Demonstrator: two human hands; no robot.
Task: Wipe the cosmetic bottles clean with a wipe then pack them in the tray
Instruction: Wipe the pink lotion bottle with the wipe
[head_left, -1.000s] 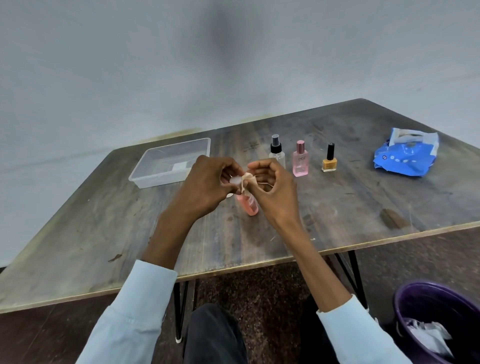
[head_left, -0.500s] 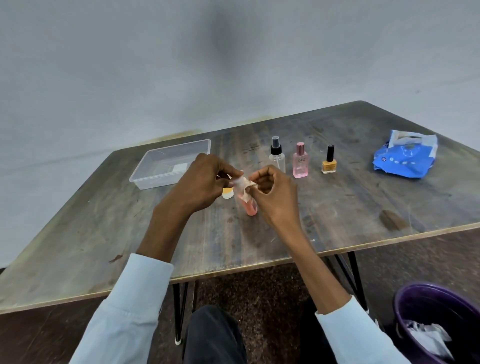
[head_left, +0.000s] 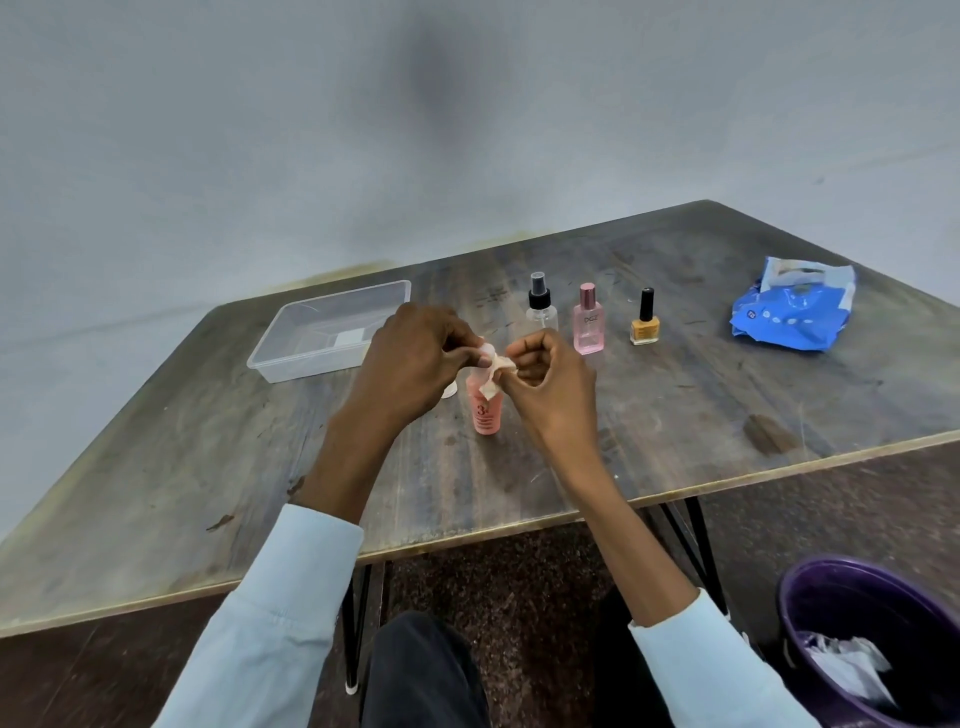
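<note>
A peach-pink bottle (head_left: 487, 413) stands upright on the wooden table (head_left: 208, 467), just below my hands. My left hand (head_left: 415, 358) and my right hand (head_left: 550, 379) both pinch a small white wipe (head_left: 493, 371) stretched between them above the bottle's top. Behind stand a clear spray bottle with a black pump (head_left: 541, 312), a pink perfume bottle (head_left: 589, 325) and a yellow nail polish bottle (head_left: 645, 322). A clear plastic tray (head_left: 291, 358) sits at the back left, nothing visible in it but a white label. A small white cap (head_left: 449, 389) peeks out beside my left hand.
A blue wipes pack (head_left: 789, 317) lies at the table's far right. A purple bin (head_left: 810, 603) with crumpled white wipes stands on the floor at the lower right. The table's front edge runs just ahead of my knees.
Both hands shifted a little while working the wipe between the fingers; the wipe is now pulled out wider above the peach bottle. The other bottles and the tray stayed put.
</note>
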